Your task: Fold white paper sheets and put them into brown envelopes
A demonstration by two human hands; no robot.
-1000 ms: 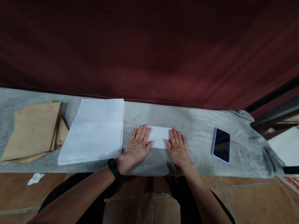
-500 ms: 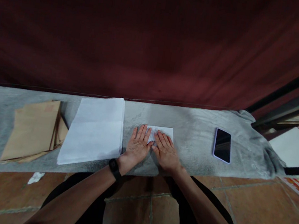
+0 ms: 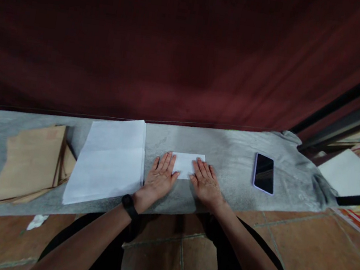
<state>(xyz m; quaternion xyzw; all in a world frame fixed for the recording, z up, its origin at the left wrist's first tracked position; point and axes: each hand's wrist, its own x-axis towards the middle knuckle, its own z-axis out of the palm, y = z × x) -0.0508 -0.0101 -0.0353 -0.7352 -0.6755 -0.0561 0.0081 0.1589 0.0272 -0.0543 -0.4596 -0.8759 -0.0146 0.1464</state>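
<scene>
Two fully flat, gripping nothing: L hand [image 3: 160,179] & R hand [image 3: 206,184] on small white rectangular paper [image 3: 184,166], left/right ends, best pressed evenly w/ both.

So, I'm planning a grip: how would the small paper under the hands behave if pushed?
The small paper looks thin, so it likely bends easily. Its small, flat form suggests little weight. Lying flat on the cloth, it may slide rather than tip.

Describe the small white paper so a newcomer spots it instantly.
Find the long grey cloth. Near its middle, the left hand and right hand touch opposite ends of a small white paper rectangle. It is far smaller than the large white paper stack.
</scene>
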